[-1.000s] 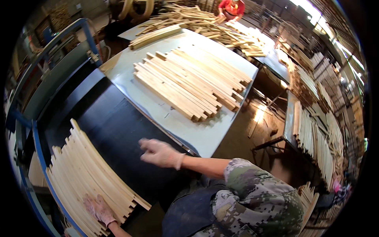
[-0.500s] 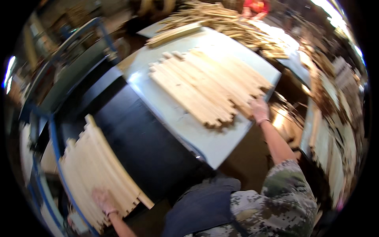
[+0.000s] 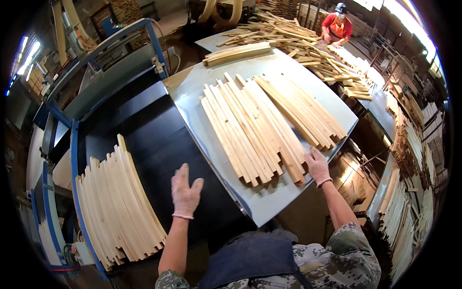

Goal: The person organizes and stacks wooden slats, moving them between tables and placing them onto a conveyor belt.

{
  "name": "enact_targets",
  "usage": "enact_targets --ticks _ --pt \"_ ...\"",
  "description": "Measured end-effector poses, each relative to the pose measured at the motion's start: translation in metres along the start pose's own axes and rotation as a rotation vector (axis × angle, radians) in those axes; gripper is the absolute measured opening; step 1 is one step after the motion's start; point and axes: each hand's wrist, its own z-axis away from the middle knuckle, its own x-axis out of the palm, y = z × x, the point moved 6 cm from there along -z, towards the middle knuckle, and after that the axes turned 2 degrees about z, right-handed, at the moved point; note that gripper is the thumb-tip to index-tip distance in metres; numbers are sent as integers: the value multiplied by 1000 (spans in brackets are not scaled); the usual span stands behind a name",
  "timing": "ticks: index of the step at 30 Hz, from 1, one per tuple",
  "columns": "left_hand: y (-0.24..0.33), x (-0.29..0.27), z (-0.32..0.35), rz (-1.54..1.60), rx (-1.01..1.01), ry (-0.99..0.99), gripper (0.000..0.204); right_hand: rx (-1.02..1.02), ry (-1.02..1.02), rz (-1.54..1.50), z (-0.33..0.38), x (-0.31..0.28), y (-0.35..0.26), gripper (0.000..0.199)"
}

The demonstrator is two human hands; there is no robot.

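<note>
The left hand [image 3: 185,195] is now off the wooden strips [image 3: 120,207] that lie together on the black surface [image 3: 159,130], at nine o'clock from it. Half a second ago it rested on them; now it is open and empty, fingers spread above bare black.

On the pale table [image 3: 269,202], the batch at one to two o'clock from that hand has parted. A wedge-shaped gap, wider at the near ends, divides the larger group [image 3: 245,135] from a narrower group [image 3: 301,108] on its three o'clock side. The right hand [image 3: 317,168] is at the narrower group's six o'clock ends, fingers bent — whether they grip or merely push, I cannot tell. The split seems to make a separate handful, and the left hand looks free to help.
</note>
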Motion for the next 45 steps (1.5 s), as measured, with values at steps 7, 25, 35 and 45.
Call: enact_targets --ticks 7,25,35,45 --pt "84 107 -49 142 -18 -257 79 -100 -189 142 -88 35 -35 48" --pt "-22 -13 49 -481 -259 -140 98 -451 -566 217 -56 201 -276 66" --pt "-75 -98 115 -484 -445 -239 87 -193 -675 119 29 219 -374 64" --pt "-85 -102 105 -504 -362 -322 92 -196 -754 83 56 201 -354 54"
